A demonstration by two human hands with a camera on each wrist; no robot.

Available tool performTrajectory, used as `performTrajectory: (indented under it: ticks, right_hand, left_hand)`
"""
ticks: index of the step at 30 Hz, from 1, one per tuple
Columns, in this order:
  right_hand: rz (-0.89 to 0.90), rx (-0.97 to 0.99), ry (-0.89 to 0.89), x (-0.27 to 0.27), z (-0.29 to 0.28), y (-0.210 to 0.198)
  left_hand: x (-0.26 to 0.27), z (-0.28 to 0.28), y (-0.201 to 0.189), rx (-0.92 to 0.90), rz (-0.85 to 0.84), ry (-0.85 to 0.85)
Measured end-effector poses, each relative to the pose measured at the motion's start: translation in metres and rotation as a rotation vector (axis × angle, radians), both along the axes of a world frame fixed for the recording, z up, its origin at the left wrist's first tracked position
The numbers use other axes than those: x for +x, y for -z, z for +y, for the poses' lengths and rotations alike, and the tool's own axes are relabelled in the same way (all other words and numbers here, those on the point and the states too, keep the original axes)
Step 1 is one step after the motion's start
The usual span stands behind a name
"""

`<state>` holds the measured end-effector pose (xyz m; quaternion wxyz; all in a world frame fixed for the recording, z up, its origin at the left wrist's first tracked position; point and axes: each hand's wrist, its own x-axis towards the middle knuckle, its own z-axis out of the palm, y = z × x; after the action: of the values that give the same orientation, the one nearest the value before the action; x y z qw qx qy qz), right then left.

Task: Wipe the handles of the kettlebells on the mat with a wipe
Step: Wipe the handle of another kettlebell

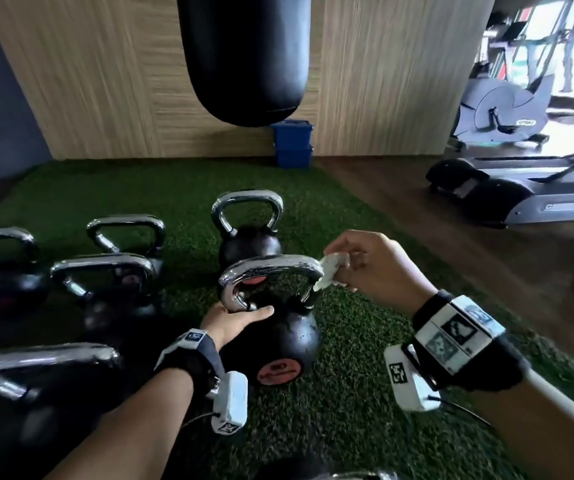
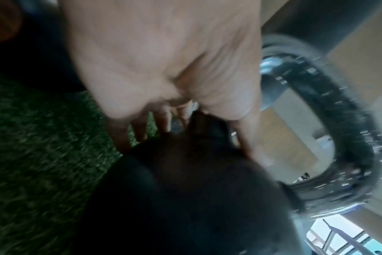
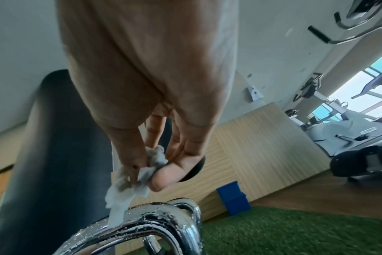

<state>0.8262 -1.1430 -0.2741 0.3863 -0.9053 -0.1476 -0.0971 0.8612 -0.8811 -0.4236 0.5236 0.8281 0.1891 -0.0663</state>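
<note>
With the left hand (image 1: 233, 318) bracing the nearest kettlebell (image 1: 278, 344) on the green mat (image 1: 348, 393), the right hand (image 1: 372, 268), pinching the crumpled wipe (image 1: 330, 271) at the wet chrome handle (image 1: 271, 268)'s right corner, should wrap it round the bar and drag slowly along.

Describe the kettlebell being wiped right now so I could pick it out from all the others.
Find the green mat below the black punching bag. Of the kettlebells there, it is the near kettlebell on the right side of the group. Only this one has a left hand steadying it and a right hand pinching a white wipe against its chrome handle.
</note>
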Motion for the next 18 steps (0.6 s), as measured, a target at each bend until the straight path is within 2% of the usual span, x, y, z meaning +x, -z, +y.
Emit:
performTrajectory:
  ticks: [3, 7, 10, 12, 18]
  right_hand:
    - [-0.052, -0.067, -0.032, 0.018, 0.010, 0.009]
    - [-0.149, -0.073, -0.045, 0.035, 0.026, 0.012]
    - [-0.211, 0.020, -0.052, 0.040, 0.035, 0.011]
    - [-0.225, 0.052, -0.060, 0.041, 0.040, 0.011]
    - [-0.175, -0.107, -0.152, 0.040, 0.056, 0.010]
  left_hand:
    - [0.000, -0.002, 0.015, -0.142, -0.040, 0.008]
    - [0.005, -0.002, 0.021, -0.149, -0.088, 0.077]
    - [0.009, -0.003, 0.024, -0.184, -0.145, 0.059]
    - [0.007, -0.005, 0.025, -0.201, -0.173, 0.042]
    - [0.004, -0.005, 0.029, -0.245, -0.212, 0.071]
